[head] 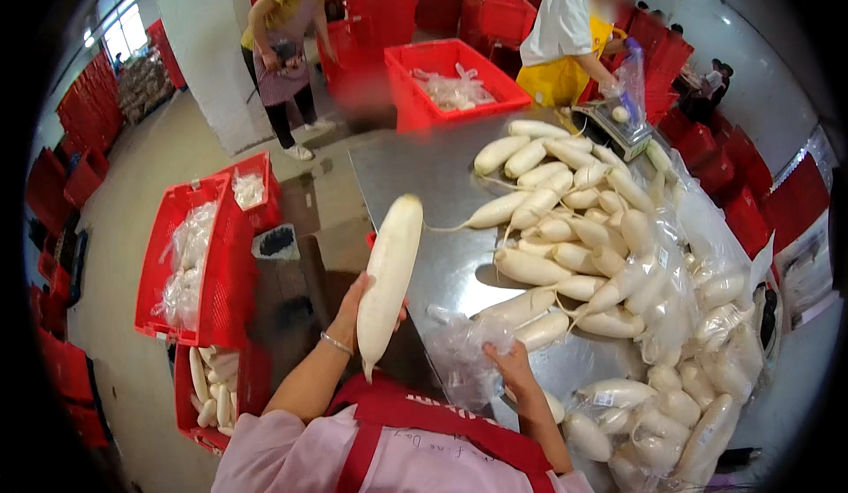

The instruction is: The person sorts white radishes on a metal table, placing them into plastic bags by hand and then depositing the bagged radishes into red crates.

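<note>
A large white daikon radish (391, 274) stands nearly upright in my left hand (358, 307), its thin root tip pointing down towards my apron. My right hand (513, 364) grips a crumpled clear plastic bag (467, 354) at the near edge of the steel table (437, 274). Loose daikon radishes (570, 228) lie heaped on the tabletop beyond that hand. To the right, bagged daikons (669, 413) with small labels are piled along the table's side. Part of one radish (550, 405) shows beside my right forearm.
Red crates (205, 261) holding bagged goods stand at the left, above a crate of loose radishes (215, 387). Across the table, a person in a yellow apron (563, 82) handles a bag at a weighing scale (613, 128). Another person (285, 42) stands by a pillar (205, 55), near a red crate (457, 112).
</note>
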`<state>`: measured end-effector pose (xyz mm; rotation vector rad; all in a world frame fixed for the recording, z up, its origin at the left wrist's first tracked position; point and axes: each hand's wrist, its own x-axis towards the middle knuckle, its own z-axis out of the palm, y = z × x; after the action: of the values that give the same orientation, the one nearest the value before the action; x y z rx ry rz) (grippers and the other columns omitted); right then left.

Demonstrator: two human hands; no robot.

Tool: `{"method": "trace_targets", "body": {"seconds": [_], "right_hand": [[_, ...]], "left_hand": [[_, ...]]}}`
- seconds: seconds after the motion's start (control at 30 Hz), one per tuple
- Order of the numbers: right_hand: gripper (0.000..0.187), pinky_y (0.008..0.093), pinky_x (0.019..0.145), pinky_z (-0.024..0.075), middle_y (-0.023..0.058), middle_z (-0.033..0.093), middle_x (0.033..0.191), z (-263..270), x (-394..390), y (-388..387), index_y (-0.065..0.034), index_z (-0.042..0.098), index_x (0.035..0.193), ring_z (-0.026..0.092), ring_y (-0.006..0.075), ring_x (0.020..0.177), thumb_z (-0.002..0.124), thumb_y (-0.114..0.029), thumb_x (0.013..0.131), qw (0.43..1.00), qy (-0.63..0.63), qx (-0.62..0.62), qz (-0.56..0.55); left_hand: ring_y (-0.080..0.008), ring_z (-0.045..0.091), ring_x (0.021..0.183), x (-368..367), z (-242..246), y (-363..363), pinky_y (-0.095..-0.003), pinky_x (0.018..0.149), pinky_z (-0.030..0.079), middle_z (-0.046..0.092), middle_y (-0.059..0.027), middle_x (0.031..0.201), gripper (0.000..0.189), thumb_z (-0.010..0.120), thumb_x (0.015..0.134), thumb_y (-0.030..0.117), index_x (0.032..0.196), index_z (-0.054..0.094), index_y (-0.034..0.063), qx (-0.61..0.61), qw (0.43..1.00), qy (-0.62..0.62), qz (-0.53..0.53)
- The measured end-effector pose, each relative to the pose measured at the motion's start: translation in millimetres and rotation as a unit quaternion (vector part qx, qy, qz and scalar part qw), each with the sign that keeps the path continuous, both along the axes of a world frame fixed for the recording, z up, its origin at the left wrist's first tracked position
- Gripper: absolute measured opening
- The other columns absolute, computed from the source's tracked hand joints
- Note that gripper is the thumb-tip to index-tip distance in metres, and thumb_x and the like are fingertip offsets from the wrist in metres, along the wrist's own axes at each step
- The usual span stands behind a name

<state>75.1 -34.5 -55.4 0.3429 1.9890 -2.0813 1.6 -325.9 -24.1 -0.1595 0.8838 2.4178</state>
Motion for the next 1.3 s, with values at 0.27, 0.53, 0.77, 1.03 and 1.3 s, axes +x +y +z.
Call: {"method": "trace_targets", "body": {"seconds": [0.27, 0.53, 0.77, 1.03, 1.3], "right_hand": [[0.040, 0.0268, 0.079, 0.0430, 0.0059, 0.057, 0.098, 15, 1, 5, -0.0021, 0.048, 0.113, 0.053, 0.0136, 0.089, 0.062, -0.006, 0.076, 0.997, 0.017, 0.027, -0.070], [0.032, 0.0251, 0.075, 0.0422, 0.0052, 0.057, 0.096, 38, -25, -17, -0.0011, 0.053, 0.107, 0.053, 0.0122, 0.085, 0.054, 0.000, 0.075, 0.985, 0.041, 0.088, -0.143], [0.038, 0.0279, 0.081, 0.0418, 0.0089, 0.059, 0.098, 37, -78, -59, 0.0016, 0.051, 0.111, 0.054, 0.0177, 0.089, 0.050, 0.001, 0.074, 0.942, 0.189, 0.198, -0.192], [0.035, 0.0328, 0.076, 0.0442, 0.0174, 0.058, 0.097, 74, -132, -99, 0.0015, 0.052, 0.105, 0.056, 0.0257, 0.089, 0.056, -0.005, 0.071, 0.944, 0.221, 0.206, -0.136], [0.034, 0.0391, 0.056, 0.0440, 0.0151, 0.045, 0.084, 93, -163, -184, -0.0058, 0.053, 0.090, 0.051, 0.0328, 0.068, 0.064, -0.010, 0.059, 0.757, 0.470, 0.453, -0.032]], "left_hand": [[-0.0329, 0.059, 0.088, -50, 1, 6, -0.0444, 0.069, 0.053, 0.051, -0.0240, 0.110, 0.071, 0.060, 0.074, 0.044, 0.123, 0.038, -0.0030, 0.048, 0.991, 0.121, -0.035], [-0.0335, 0.061, 0.079, -86, -11, -11, -0.0456, 0.066, 0.053, 0.055, -0.0231, 0.100, 0.068, 0.056, 0.075, 0.051, 0.120, 0.043, 0.0023, 0.084, 0.991, 0.030, -0.096], [-0.0319, 0.061, 0.066, -103, -4, -33, -0.0433, 0.056, 0.052, 0.057, -0.0202, 0.088, 0.079, 0.030, 0.077, 0.072, 0.116, 0.047, 0.0054, 0.106, 0.988, -0.014, -0.114], [-0.0300, 0.060, 0.066, -110, -4, -61, -0.0418, 0.055, 0.052, 0.057, -0.0191, 0.089, 0.080, 0.026, 0.078, 0.072, 0.121, 0.042, 0.0060, 0.060, 0.994, -0.008, -0.086], [-0.0159, 0.059, 0.072, -94, 7, -34, -0.0284, 0.060, 0.050, 0.058, -0.0067, 0.088, 0.044, 0.039, 0.091, 0.042, 0.109, 0.048, 0.0027, -0.106, 0.989, 0.102, -0.004]]}}
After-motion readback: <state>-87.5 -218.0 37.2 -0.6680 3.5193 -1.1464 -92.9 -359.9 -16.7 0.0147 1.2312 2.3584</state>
